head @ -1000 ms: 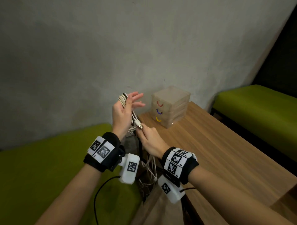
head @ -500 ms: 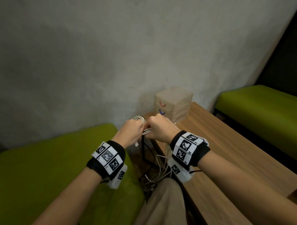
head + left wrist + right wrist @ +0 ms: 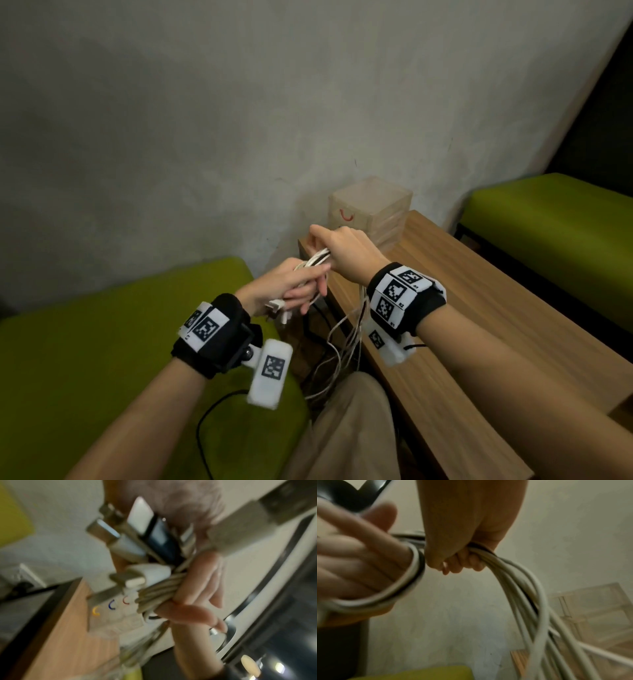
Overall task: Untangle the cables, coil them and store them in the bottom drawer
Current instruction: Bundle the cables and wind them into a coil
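Left hand [image 3: 291, 287] pins the plugs [image 3: 149, 574], cables [image 3: 317, 258] looped round its fingers [image 3: 359, 561], by the far left corner of the tabletop [image 3: 479, 308]. Right hand [image 3: 346, 253] fists the loose strands. Best to wrap snugly, feeding slack evenly.

Standing here I count one light wooden table [image 3: 479, 325] and two lime-green cushioned benches, the near left bench [image 3: 102, 342] and the far right bench [image 3: 555, 219]. One translucent plastic drawer box [image 3: 371, 212] has three curved handles: a red handle [image 3: 126, 600], a blue handle [image 3: 111, 605] and a yellow handle [image 3: 95, 611]. There are two bare hands, left hand [image 3: 291, 287] and right hand [image 3: 346, 253]; the thin white cables [image 3: 154, 592], at least one black among them, are too bunched to number, with at least five plugs [image 3: 140, 577].
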The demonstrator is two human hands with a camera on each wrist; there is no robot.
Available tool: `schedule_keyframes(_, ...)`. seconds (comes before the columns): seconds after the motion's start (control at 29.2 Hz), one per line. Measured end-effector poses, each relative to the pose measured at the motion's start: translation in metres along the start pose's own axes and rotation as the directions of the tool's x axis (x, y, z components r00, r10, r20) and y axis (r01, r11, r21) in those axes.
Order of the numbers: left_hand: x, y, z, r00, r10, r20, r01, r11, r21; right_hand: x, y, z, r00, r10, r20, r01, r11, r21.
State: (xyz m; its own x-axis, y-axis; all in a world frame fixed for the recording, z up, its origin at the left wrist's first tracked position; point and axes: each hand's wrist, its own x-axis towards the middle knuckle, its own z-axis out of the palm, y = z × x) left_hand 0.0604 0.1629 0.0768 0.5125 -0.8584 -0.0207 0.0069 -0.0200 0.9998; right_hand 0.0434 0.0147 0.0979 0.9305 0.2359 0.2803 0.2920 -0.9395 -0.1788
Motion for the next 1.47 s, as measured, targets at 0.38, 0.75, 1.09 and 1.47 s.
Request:
schedule_keyframes(0.38, 0.005, 0.025, 0.012, 0.925, 0.240, -0.294, -0.366, 0.771, -0.521, -0.013, -0.001, 0.050, 0.927, 0.369, -0.060, -0.253, 0.738, 0.626)
schedule_keyframes(0.75, 0.016, 0.013, -0.001, 0.576, 0.365, -0.732, -0.435, 0.894, 0.104, -0.023, -0.037, 0.052, 0.987, 0.156, -0.041, -0.119, 0.876, 0.467)
schedule_keyframes(1.09, 0.017, -0.004, -0.020, 0.590, 0.773, -0.233, 0.043, 0.258, 0.965, -0.017, -0.030, 0.042, 0.998, 0.042, 0.044, -0.057, 0.892, 0.448)
schedule_keyframes(1.47, -0.002, -0.006, -0.021, 0.932, 0.141, -0.334, 0.261, 0.380, 0.888, -0.002, -0.004, 0.006, 0.989, -0.104, 0.103, 0.090, 0.987, 0.132)
